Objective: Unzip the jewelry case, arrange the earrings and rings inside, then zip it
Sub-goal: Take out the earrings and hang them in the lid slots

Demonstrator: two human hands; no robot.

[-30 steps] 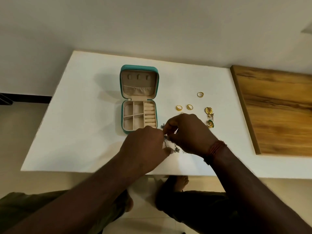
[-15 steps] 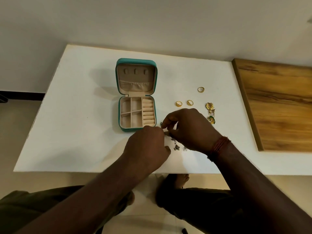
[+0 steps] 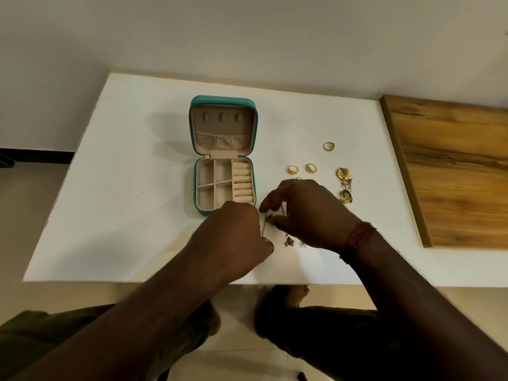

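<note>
Through the head camera I am looking down on the white table (image 3: pixel 132 215). The jewelry case (image 3: pixel 222 99) is lying unzipped with its lid thrown back, at about eleven o'clock from the two hands, and its compartments and ring rolls are showing bare.

The left hand (image 3: pixel 233 235) and the right hand (image 3: pixel 310 213) are meeting just off the case's five o'clock corner. Both are curling their fingers, and I am reading them as pinching one thin silver earring (image 3: pixel 264 224) between them, though it is too small for me to make out its shape. More silver pieces (image 3: pixel 289 241) are lying at six o'clock of that pinch, partly under the right hand.

Three gold rings (image 3: pixel 311 168) are waiting at twelve to one o'clock of the right hand, and the gold earrings (image 3: pixel 343 174) at two o'clock. A wooden board (image 3: pixel 453 174) is sitting at three o'clock.

As I am judging it, only the unzipping is done. Every ring and earring is waiting to go in, and the zipping shut comes after that.
</note>
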